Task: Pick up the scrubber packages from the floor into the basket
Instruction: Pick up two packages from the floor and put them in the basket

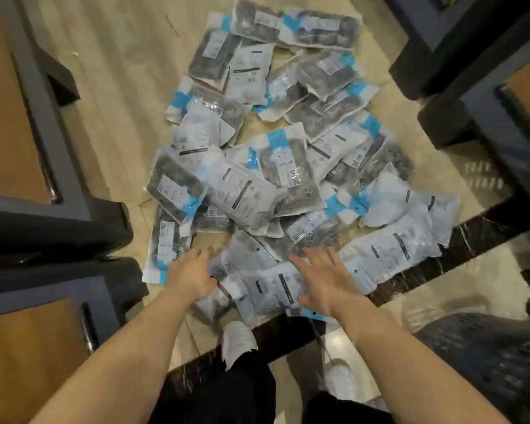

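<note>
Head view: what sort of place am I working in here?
Probably a shop aisle or stockroom, though that is a guess: dozens of identical sealed scrubber packages lie heaped on the pale floor, dark-framed units with brown panels flank both sides, and a dark basket sits lower right.

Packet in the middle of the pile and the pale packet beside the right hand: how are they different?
The middle packet shows dark scrubbers and a blue strip; the pale packet shows a whitish side with dark printed bars. The middle packet runs up the picture; the pale packet, beside the right hand, runs slanted across it. Both are plastic bags lying flat.
</note>
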`<move>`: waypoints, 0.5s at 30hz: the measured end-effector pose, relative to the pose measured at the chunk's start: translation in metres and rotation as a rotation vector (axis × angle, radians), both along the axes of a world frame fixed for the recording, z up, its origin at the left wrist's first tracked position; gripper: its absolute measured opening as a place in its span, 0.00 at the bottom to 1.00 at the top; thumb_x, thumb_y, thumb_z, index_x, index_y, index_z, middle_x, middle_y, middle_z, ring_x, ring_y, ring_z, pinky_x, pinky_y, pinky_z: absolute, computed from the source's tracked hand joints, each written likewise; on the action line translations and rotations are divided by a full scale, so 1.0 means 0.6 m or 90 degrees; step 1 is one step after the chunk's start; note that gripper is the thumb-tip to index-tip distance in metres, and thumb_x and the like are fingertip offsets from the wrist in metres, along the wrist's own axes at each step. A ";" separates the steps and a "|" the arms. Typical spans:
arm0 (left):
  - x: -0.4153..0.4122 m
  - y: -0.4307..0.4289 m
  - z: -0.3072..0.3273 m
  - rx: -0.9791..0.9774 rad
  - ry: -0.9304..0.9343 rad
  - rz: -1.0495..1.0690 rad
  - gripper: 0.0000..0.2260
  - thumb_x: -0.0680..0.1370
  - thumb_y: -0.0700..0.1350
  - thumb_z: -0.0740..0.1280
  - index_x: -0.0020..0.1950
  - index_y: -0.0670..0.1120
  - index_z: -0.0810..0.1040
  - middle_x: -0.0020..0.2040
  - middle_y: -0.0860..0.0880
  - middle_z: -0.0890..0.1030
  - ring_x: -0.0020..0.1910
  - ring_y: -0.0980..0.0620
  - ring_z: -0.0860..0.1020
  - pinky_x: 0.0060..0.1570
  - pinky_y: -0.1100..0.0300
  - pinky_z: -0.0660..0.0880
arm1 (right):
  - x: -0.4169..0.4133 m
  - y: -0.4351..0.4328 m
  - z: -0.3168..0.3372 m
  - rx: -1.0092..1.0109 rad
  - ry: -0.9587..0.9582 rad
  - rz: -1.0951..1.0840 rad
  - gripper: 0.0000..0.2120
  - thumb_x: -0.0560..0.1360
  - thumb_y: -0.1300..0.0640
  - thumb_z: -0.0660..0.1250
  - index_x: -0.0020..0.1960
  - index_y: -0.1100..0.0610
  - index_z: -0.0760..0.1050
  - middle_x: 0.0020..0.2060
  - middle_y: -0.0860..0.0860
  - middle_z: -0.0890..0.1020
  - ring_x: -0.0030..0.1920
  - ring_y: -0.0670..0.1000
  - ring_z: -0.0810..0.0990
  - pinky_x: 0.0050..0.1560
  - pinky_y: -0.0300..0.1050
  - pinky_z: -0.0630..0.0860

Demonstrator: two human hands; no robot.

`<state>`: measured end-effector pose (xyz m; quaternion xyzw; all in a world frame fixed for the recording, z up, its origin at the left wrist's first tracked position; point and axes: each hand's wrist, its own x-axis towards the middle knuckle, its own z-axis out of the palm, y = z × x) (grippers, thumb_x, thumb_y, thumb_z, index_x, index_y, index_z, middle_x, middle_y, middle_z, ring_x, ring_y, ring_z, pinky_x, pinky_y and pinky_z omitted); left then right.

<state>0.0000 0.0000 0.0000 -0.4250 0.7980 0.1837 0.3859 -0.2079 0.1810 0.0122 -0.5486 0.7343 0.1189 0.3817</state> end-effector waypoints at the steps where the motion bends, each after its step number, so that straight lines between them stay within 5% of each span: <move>1: 0.003 -0.008 -0.031 0.015 0.004 0.011 0.26 0.75 0.53 0.65 0.70 0.47 0.65 0.68 0.44 0.69 0.68 0.42 0.68 0.64 0.49 0.69 | -0.001 -0.008 -0.031 -0.003 0.007 0.040 0.41 0.73 0.44 0.69 0.78 0.45 0.49 0.76 0.55 0.57 0.77 0.58 0.53 0.77 0.57 0.44; 7: 0.025 -0.022 -0.193 0.100 0.016 0.101 0.33 0.69 0.48 0.72 0.71 0.47 0.64 0.65 0.42 0.75 0.62 0.42 0.75 0.59 0.52 0.73 | 0.006 -0.049 -0.184 0.030 0.038 0.219 0.41 0.73 0.46 0.69 0.77 0.50 0.48 0.71 0.60 0.65 0.70 0.60 0.63 0.72 0.57 0.57; 11: 0.038 -0.019 -0.237 0.109 0.035 0.157 0.36 0.70 0.46 0.73 0.74 0.47 0.60 0.66 0.41 0.75 0.63 0.41 0.74 0.59 0.55 0.73 | 0.011 -0.085 -0.222 0.079 0.019 0.256 0.32 0.69 0.49 0.72 0.69 0.51 0.62 0.59 0.56 0.77 0.57 0.59 0.76 0.55 0.52 0.73; 15: 0.056 -0.011 -0.256 0.132 -0.008 0.139 0.38 0.69 0.57 0.73 0.74 0.49 0.63 0.68 0.43 0.74 0.65 0.43 0.73 0.63 0.53 0.71 | 0.022 -0.112 -0.226 0.190 -0.029 0.274 0.28 0.66 0.53 0.76 0.63 0.53 0.71 0.55 0.56 0.79 0.52 0.58 0.79 0.45 0.48 0.74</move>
